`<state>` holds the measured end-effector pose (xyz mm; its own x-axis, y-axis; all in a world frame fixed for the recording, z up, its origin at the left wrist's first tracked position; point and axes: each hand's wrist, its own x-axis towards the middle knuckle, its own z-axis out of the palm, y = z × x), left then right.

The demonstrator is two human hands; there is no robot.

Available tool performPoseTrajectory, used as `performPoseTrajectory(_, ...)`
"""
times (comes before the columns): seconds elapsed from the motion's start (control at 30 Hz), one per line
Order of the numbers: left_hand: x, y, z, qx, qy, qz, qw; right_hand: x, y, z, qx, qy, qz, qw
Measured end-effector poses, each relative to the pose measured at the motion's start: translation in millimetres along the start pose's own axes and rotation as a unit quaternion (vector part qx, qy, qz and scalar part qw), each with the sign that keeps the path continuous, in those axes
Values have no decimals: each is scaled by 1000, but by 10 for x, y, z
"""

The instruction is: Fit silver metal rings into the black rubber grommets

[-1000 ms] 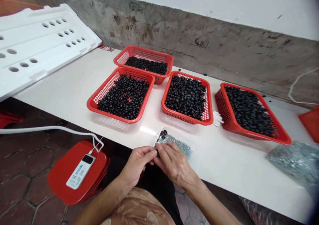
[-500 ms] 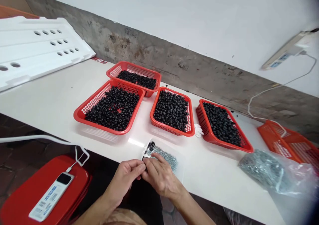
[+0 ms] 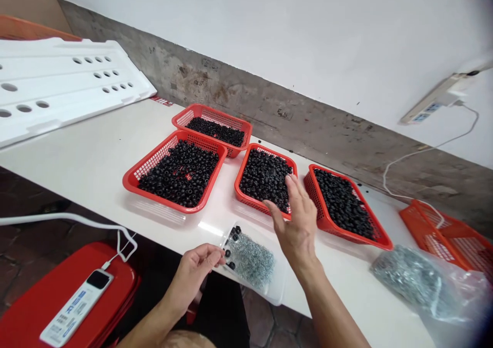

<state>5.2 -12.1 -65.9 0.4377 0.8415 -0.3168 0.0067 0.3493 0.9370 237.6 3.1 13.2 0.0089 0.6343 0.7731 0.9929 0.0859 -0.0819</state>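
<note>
My right hand (image 3: 298, 219) reaches over the near edge of the middle red basket (image 3: 241, 196), fingers apart and nothing visible in them. Small black ring-shaped parts (image 3: 264, 176) fill that basket. By the table's front edge my left hand (image 3: 198, 271) is closed in a pinch at the left side of a clear plastic tray (image 3: 279, 291). What its fingertips hold is too small or hidden to tell. Small silvery metal pieces (image 3: 252, 258) lie in the tray, with several black parts (image 3: 235, 232) along its left side.
More red baskets of black parts stand left (image 3: 133, 183), behind (image 3: 183, 116) and right (image 3: 325, 219). A clear bag (image 3: 416, 281) of silvery pieces lies at the right, near orange baskets (image 3: 427, 222). A white power bank (image 3: 77, 307) with a cable rests on a red stool (image 3: 115, 271).
My right hand has left my left hand and moved up and right to the middle basket, its fingers opening. My left hand stays pinched by the tray. The view has shifted slightly.
</note>
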Motion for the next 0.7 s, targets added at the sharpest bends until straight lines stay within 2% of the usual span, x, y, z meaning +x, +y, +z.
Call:
performPoseTrajectory(0.07,-2,-4,1,5,0,6,1000,3,34,-6,17,14,24,999)
performPoseTrajectory(0.13,9,-30,-15,18,3,19,1000,-146,83,-16,43,19,35,998)
performPoseTrajectory(0.2,55,-81,-56,38,9,33,999,-417,169,-35,65,10,64,996)
performPoseTrajectory(0.33,296,-243,-201,128,47,70,988,-1155,432,-129,47,-1,207,977)
performPoseTrajectory(0.4,454,-323,-268,236,92,101,962,-1542,568,-179,27,0,278,960)
performPoseTrajectory(0.47,590,-383,-303,379,137,127,906,-1883,678,-201,13,-21,335,942)
performPoseTrajectory(0.53,686,-410,-306,443,154,138,872,-2135,753,-184,15,-43,352,935)
performPoseTrajectory(0.6,754,-404,-290,479,155,136,853,-2280,795,-135,7,-44,353,934)
performPoseTrajectory(0.7,842,-364,-261,522,158,122,829,-2339,814,-54,-11,-65,340,938)
